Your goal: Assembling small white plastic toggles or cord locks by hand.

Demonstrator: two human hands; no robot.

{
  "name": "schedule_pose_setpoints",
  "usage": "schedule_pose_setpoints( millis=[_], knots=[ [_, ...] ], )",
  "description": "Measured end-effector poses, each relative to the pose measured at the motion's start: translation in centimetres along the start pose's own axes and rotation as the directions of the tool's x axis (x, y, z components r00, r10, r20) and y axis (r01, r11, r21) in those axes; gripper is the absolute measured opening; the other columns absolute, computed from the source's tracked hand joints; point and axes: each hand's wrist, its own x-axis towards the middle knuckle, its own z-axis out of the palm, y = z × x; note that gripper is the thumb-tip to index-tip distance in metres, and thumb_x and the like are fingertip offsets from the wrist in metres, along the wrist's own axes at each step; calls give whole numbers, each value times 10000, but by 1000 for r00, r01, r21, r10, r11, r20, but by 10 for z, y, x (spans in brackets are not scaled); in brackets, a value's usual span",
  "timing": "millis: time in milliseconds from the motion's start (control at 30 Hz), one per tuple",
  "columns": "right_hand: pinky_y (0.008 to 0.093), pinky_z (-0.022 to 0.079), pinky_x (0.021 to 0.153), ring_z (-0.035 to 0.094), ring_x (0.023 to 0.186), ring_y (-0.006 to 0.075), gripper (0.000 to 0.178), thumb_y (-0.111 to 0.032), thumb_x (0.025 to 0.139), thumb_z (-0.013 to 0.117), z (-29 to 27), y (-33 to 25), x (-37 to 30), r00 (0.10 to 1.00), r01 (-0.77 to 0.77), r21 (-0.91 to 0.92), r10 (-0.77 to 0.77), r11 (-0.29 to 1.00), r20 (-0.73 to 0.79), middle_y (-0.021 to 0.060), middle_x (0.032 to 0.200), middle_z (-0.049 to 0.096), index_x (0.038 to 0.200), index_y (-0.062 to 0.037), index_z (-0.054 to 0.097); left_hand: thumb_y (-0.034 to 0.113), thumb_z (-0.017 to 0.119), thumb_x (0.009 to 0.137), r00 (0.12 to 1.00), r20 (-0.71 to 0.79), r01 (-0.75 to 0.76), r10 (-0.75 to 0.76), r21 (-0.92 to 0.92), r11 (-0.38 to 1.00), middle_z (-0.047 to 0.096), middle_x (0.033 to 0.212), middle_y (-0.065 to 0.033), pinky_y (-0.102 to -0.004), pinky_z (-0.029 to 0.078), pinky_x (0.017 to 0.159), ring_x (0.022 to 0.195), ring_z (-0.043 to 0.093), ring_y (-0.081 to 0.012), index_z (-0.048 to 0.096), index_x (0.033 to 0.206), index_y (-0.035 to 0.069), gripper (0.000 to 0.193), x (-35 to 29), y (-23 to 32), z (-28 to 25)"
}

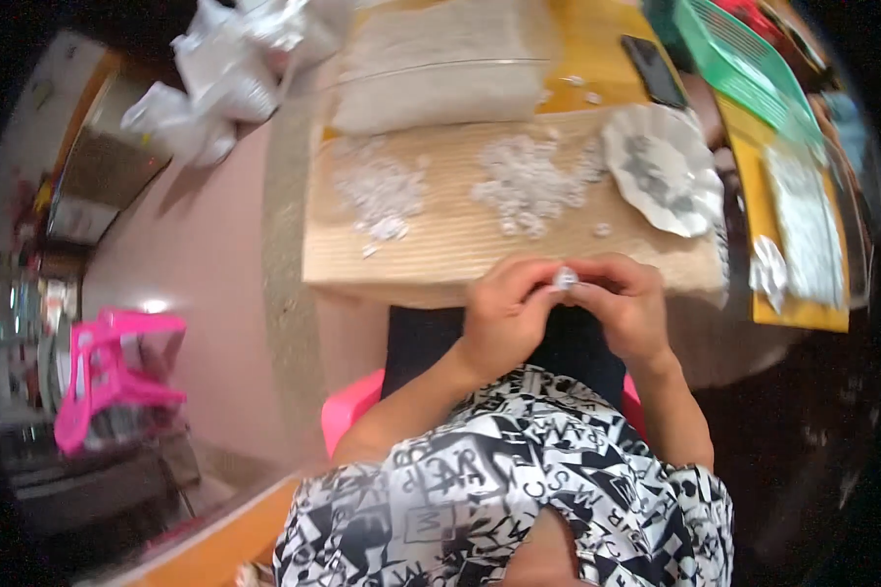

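Note:
Just off the table's near edge, my left hand (509, 303) and my right hand (625, 301) meet, fingertips pinched together. Between them sits a small white plastic piece (564, 279), gripped from both sides; its exact kind is too small to make out. Beyond my hands, two heaps of similar small white pieces lie on the ribbed beige table cover: a left heap (382, 191) and a larger middle heap (529, 186). To the right is a white scalloped dish (646, 201) with greyish bits inside. One loose white piece (602, 230) rests near the dish.
A large whitish translucent bag (440, 73) lies at the table's back. Farther right are a black phone (653, 70), a green basket (744, 59) and a clear packet (803, 225) on a yellow surface. White plastic bags (220, 83) and a pink stool (117, 367) stand on the left floor.

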Motion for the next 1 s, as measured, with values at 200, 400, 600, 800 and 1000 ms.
schedule_pose_setpoints(
  millis=[200,400,600,800,1000],
  knots=[
    [237,476,706,589,791,145,290,22,756,576,5,8,4,996,81,110,-84,991,16,85,872,611,1044,42,548,-7,620,712,991,-40,133,-129,139,981,600,812,-51,-232,451,630,728,553,-100,607,855,9,144,17,-6,-33],
    [217,454,694,563,779,107,294,-11,770,577,1,8,9,995,78,-56,-81,995,-58,54,849,601,1061,26,545,49,615,715,901,-432,191,48,492,850,615,681,-53,-249,445,582,601,541,-123,631,795,-1,96,91,-94,-163],
    [229,457,700,577,781,113,250,-20,781,571,-8,3,10,977,121,-165,-147,979,-154,79,864,621,1028,19,571,87,661,677,890,-446,354,-97,539,764,634,768,-99,-283,463,641,671,585,-163,633,842,-13,195,116,-171,-208],
    [260,458,641,592,702,187,207,-40,756,593,-46,-24,56,843,324,-612,-514,721,-160,121,817,618,960,-12,599,70,643,689,931,-331,330,-157,574,749,625,768,-107,-283,455,646,682,584,-168,628,851,-22,188,114,-162,-199],
    [428,459,623,575,736,344,153,-74,663,554,-90,-36,192,897,211,-942,-435,259,81,161,750,598,802,-61,617,52,610,721,917,-324,366,-232,453,813,606,728,-85,-259,444,629,664,559,-140,623,853,-38,161,110,-157,-209]
  ],
)
